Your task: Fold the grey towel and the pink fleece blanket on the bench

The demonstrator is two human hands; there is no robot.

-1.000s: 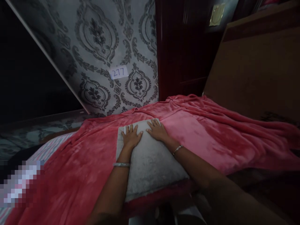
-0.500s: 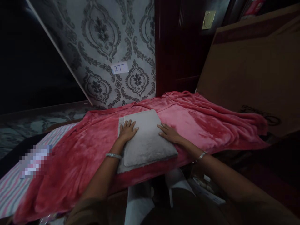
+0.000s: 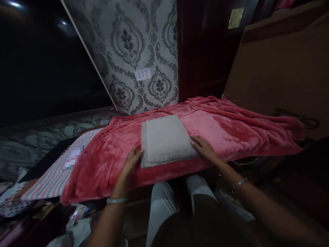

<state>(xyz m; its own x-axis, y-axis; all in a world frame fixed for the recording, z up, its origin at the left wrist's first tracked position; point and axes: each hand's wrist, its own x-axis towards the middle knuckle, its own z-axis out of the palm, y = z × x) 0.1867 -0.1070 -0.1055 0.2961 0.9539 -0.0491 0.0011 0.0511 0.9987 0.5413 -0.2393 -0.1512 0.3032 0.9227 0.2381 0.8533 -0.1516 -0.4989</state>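
A folded grey plush cloth (image 3: 168, 139) lies flat on a red and pink fleece blanket (image 3: 108, 164). At its left edge is my left hand (image 3: 133, 158), thumb touching or very near the cloth's lower left side and fingers apart. My right hand (image 3: 204, 146) rests by the right edge, its fingertips at the cloth's border and its fingers stretched out. Neither hand grips anything. The cloth's top layer sits slightly right of the layer under it, which shows as a strip along the left.
A striped cloth (image 3: 51, 181) pokes out under the blanket at left. Behind stands a patterned wall with a paper label (image 3: 143, 74) reading 277. A large cardboard box (image 3: 282, 68) leans at the right, and a dark screen (image 3: 46, 65) stands at the left.
My left hand has come off the top of the cloth to its left edge. My right hand has slid to the right edge. The view has shifted slightly.
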